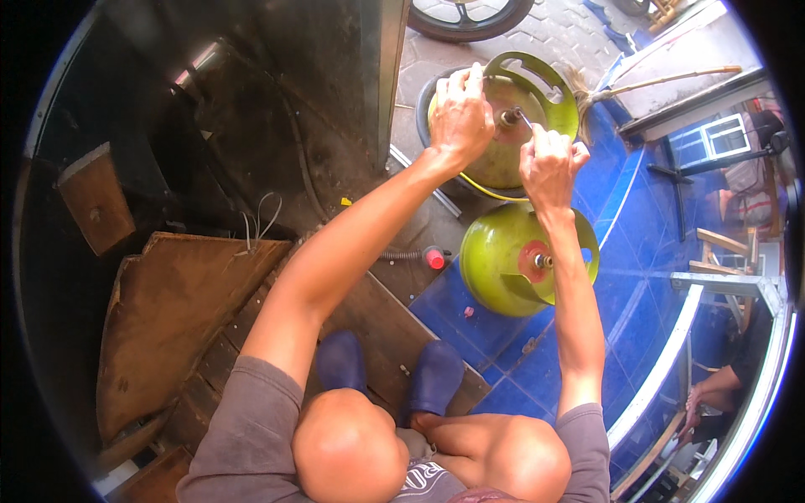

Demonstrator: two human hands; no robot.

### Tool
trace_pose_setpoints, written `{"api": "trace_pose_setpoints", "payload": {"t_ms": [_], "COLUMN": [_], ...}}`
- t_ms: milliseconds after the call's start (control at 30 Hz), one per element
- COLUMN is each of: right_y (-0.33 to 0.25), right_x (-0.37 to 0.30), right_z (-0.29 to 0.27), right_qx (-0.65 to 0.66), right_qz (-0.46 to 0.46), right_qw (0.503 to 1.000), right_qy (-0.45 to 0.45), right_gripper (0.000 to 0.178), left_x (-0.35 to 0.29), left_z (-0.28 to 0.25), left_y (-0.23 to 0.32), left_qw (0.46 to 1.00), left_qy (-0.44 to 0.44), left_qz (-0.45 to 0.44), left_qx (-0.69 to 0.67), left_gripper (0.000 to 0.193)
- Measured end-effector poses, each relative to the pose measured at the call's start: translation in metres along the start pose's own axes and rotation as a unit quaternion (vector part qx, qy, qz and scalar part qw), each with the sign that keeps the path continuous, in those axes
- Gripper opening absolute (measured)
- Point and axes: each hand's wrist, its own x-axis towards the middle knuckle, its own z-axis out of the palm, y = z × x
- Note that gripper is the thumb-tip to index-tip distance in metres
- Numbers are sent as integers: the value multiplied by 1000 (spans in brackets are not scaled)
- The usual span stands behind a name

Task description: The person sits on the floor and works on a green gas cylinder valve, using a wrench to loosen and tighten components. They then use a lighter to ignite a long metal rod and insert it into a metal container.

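Two green gas cylinders stand one beyond the other in front of me. On the far gas cylinder (493, 161), my left hand (461, 119) is closed at the left of the collar, its fingers round the rim. My right hand (549, 168) pinches a thin metal tool (525, 120) that slants to the brass valve (508, 117) in the middle of that cylinder. Most of the tool is hidden in the fist, so its exact kind does not show. The near gas cylinder (490, 264) sits under my right forearm, its own brass valve (543, 261) uncovered.
A ribbed hose with a red end (433, 258) lies left of the near cylinder. Wooden boards (180, 314) lean at the left beside a dark cabinet. A wheel (470, 18) stands beyond, a broom (587, 94) at right. Blue tiles (625, 318) and a white metal frame (662, 369) border my right.
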Motion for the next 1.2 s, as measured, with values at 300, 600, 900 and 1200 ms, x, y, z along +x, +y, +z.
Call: {"api": "trace_pose_setpoints", "payload": {"t_ms": [300, 600, 900, 1200], "right_y": [-8, 8, 43, 31], "right_x": [24, 87, 127, 97], "right_z": [21, 10, 19, 25], "right_qx": [-47, -2, 246, 152], "right_qz": [-10, -87, 0, 42], "right_qw": [998, 977, 887, 934], "right_qy": [-38, -195, -390, -321], "right_gripper": [13, 12, 30, 32], "left_x": [4, 4, -10, -1], "left_z": [-6, -12, -7, 49], "left_y": [2, 3, 23, 15], "left_qw": [999, 998, 980, 988], "left_qy": [-36, -50, 15, -58], "left_qz": [-17, -20, 193, 17], "left_qx": [-11, -17, -53, -144], "left_gripper": [40, 40, 46, 13]}}
